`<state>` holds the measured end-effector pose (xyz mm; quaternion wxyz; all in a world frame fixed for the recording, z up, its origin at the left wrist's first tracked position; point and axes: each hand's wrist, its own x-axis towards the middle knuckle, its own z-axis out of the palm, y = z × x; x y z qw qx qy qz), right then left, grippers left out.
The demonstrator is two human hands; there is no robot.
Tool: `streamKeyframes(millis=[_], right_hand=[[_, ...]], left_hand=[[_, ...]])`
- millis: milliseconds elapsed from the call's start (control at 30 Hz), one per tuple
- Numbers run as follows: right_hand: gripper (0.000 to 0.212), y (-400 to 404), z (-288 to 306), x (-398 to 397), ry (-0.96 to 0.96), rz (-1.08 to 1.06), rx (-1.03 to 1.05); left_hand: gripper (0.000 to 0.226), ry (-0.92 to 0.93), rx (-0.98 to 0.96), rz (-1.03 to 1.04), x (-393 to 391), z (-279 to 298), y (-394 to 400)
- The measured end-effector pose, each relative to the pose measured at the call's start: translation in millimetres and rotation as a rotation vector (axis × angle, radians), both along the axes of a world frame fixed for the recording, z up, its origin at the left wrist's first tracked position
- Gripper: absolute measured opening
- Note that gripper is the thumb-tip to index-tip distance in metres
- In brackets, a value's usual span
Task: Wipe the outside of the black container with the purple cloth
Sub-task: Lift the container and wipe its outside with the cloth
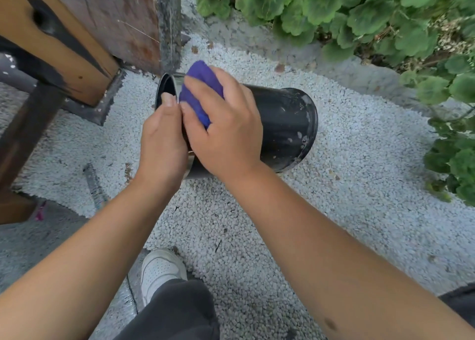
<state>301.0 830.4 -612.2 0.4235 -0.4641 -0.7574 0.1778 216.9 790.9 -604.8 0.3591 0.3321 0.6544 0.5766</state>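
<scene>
The black container is held on its side above the gravel, its open mouth to the left and its base to the right, with pale specks on its wall. My left hand grips its rim, the thumb hooked inside the mouth. My right hand holds the bunched purple cloth and presses it on the container's outer wall just behind the rim. Both hands cover the near part of the wall.
White gravel covers the ground. A wooden post and frame stand at the upper left. Green leafy plants line the top and right. My white shoe and dark trouser leg sit below the hands.
</scene>
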Motion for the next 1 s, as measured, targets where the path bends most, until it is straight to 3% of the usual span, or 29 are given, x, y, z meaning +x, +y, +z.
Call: streamKeyframes(millis=[133,333,500,633,700,800,867,1000], right_hand=[[0.03,14.3,-16.3,14.0,-0.066,-0.022,0.004],[0.034,55.5,-43.2,66.6,-0.194,-0.175,-0.233],[0.034,75.7,-54.0,94.6,-0.19,-0.24,-0.35],[0.035,73.1,-52.6,97.9,-0.128,-0.196,-0.336],[0.035,74.8,-48.5,100.2,-0.009,-0.2,-0.354],[0.032,80.7,-31.7,101.9,0.458,-0.355,-0.467],[0.025,79.4,-16.4,96.9,0.658,-0.419,-0.473],[0.017,56.3,13.1,57.2,0.593,-0.215,-0.417]], left_hand=[[0.045,0.035,0.0,0.01,-6.5,-6.1,1.2],[0.049,0.067,-0.01,-0.008,-14.2,-5.8,-1.1],[0.033,-0.09,0.057,-0.274,-22.1,-7.7,-5.9],[0.032,0.035,0.01,-0.374,-25.7,-18.4,-25.7],[0.03,0.068,-0.03,-0.347,-26.5,-20.9,-29.5],[0.029,0.084,-0.047,-0.296,-29.8,-16.8,-21.9],[0.032,0.075,-0.038,-0.25,-30.1,-10.4,-12.7],[0.036,0.017,0.006,-0.159,-22.9,0.7,1.1]])
